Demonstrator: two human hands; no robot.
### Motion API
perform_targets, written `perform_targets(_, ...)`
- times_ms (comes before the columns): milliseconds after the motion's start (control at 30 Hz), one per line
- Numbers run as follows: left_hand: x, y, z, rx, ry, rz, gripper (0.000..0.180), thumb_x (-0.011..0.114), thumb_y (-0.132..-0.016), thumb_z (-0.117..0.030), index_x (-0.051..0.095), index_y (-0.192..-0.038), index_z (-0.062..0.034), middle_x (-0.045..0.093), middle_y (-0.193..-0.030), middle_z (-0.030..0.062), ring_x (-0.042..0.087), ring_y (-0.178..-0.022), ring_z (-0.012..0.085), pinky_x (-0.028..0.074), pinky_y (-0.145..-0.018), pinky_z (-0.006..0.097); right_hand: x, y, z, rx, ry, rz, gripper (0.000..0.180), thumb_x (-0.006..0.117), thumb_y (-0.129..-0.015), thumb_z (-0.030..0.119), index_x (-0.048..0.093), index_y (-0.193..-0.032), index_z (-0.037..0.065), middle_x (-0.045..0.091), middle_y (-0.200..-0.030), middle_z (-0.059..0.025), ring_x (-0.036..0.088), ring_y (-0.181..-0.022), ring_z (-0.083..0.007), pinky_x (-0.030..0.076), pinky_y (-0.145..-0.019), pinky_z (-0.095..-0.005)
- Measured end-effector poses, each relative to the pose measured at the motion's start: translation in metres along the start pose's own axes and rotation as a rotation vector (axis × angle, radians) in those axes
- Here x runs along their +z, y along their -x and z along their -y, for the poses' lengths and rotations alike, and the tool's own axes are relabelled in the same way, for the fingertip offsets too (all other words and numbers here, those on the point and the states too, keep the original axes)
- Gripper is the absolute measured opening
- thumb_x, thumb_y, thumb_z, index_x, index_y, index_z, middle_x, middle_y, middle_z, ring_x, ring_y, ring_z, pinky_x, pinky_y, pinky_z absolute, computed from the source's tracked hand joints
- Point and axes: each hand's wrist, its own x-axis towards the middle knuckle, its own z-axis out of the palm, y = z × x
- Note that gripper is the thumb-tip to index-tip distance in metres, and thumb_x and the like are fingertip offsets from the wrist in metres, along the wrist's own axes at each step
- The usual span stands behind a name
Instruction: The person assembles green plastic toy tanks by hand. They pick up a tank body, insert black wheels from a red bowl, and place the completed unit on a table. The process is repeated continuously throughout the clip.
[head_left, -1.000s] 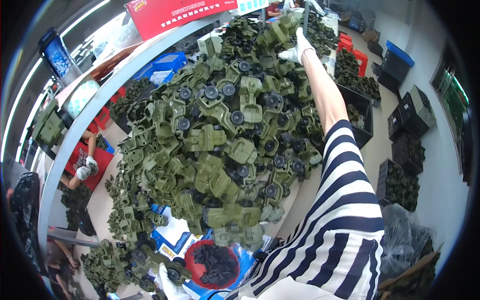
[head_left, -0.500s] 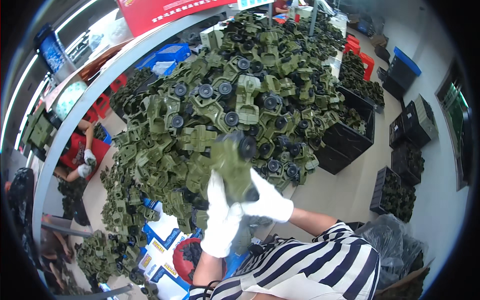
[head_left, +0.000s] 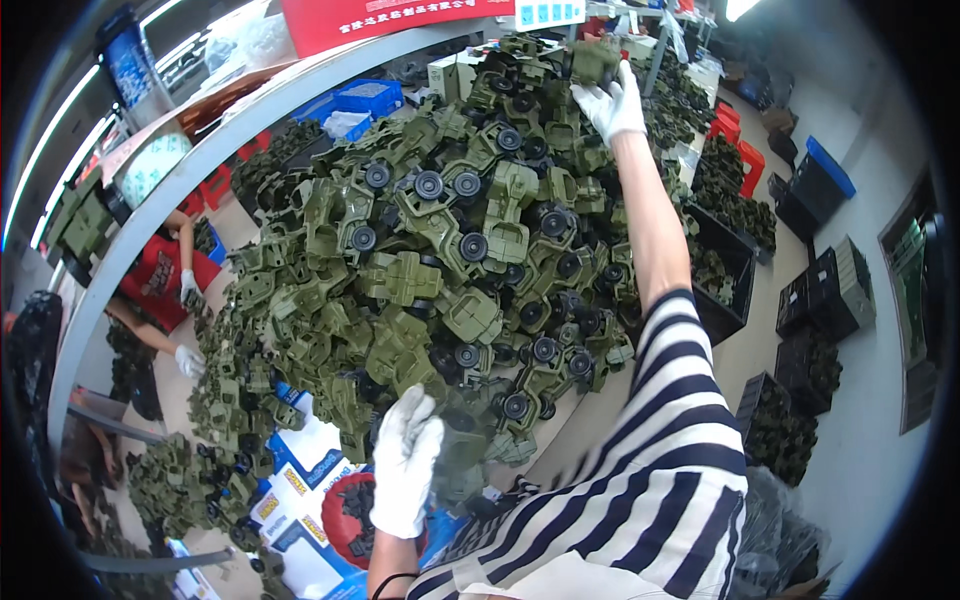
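Closest in is the black-and-white striped sleeve (head_left: 650, 440) of the person's right arm. The gloved left hand (head_left: 408, 462) grasps nothing visible; its fingers point up, slightly bent, and it partly covers a red bowl (head_left: 335, 518) of dark parts. Beside the bowl lie white-and-blue printed sheets (head_left: 312, 442). Beyond rises a big heap of olive-green toy vehicles (head_left: 450, 240), many with black wheels. At its far end, the gloved right hand (head_left: 612, 108) grasps a blurred green toy vehicle (head_left: 595, 62) between thumb and fingers, above the heap. Past the heap's left side, a co-worker's gloved hand (head_left: 189, 362) reaches toward green pieces. Farther back are blue crates (head_left: 368, 96) and red stools (head_left: 750, 168).
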Motion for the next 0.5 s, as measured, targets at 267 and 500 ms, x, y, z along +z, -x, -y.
perform_targets(267, -0.086, 0.071, 0.03, -0.18, -0.048, -0.404, 0.041, 0.06, -0.094, -0.005, 0.053, -0.134, 0.003, 0.062, -0.125, 0.0117, 0.059, -0.113, 0.0166, 0.046, -0.098, 0.028, -0.038, 0.079, -0.102, 0.108, 0.406, 0.047, 0.039, 0.067, -0.092, 0.026, 0.059, -0.122, 0.002, 0.062, -0.121, -0.0146, 0.063, -0.102, -0.0293, 0.053, -0.083, -0.0394)
perform_targets(500, -0.191, 0.157, 0.108, -0.243, -0.321, -0.639, 0.038, 0.061, -0.097, -0.02, 0.059, -0.128, 0.0025, 0.065, -0.118, 0.0121, 0.06, -0.11, 0.0211, 0.047, -0.096, 0.033, 0.002, 0.395, -0.138, 0.795, 0.529, 0.628, 0.034, 0.059, -0.096, 0.015, 0.057, -0.126, -0.002, 0.065, -0.122, -0.0157, 0.066, -0.1, -0.0225, 0.052, -0.083, -0.0325)
